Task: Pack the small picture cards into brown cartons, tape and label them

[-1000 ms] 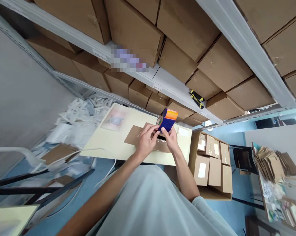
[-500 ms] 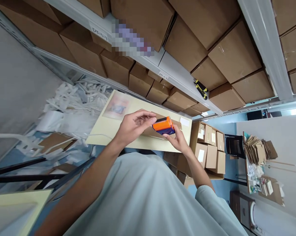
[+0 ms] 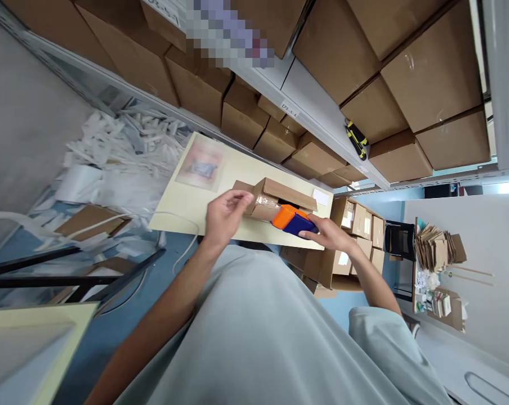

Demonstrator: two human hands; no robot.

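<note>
My right hand grips a chunky orange and dark-blue handheld device by its blue end, the orange end pointing left. The device is in front of a small brown cardboard box and hides part of its near side. One long flap of the box stands raised, and a shiny clear patch shows near its left end. By that end my left hand is closed in a pinch, thumb against forefinger. Whatever is in the pinch, if anything, is too small to make out. The box lies on a pale yellow tabletop.
A picture sheet and a white label lie on the tabletop. Shelves of cartons stand behind, with a yellow-black cutter on one. White scraps are heaped left; a large carton of boxes stands right.
My right hand has moved right with the device and turned it, showing more of its blue side. My left hand has drawn slightly left, away from the device. The cardboard box is less covered now.
</note>
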